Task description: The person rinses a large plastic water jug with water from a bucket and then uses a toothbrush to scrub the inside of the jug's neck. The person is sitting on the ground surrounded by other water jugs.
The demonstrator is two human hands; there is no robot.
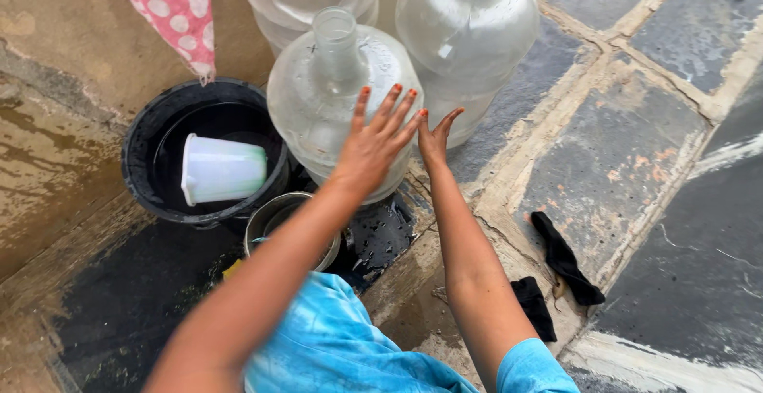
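from my seat the view is evenly lit by soft daylight, with no hard shadows on the stone floor (pixel 620 162). the wet paving and the clear water jugs (pixel 469 27) carry pale glare. my left hand (pixel 373 143) and forearm smear with motion blur, while the black bucket (pixel 159 123) stays sharp.

The floor (pixel 628 154) consists of dark slate-grey stone slabs divided by pale mortar joints; its left portion is wet, brownish concrete. Resting directly on it: three clear large water jugs (pixel 334 107), grouped and touching each other; a black bucket (pixel 151 186) just left of the nearest jug; a steel pot (pixel 266 218) beside the bucket; and two black cloth pieces (pixel 564 258) lying near each other on the slabs at right.
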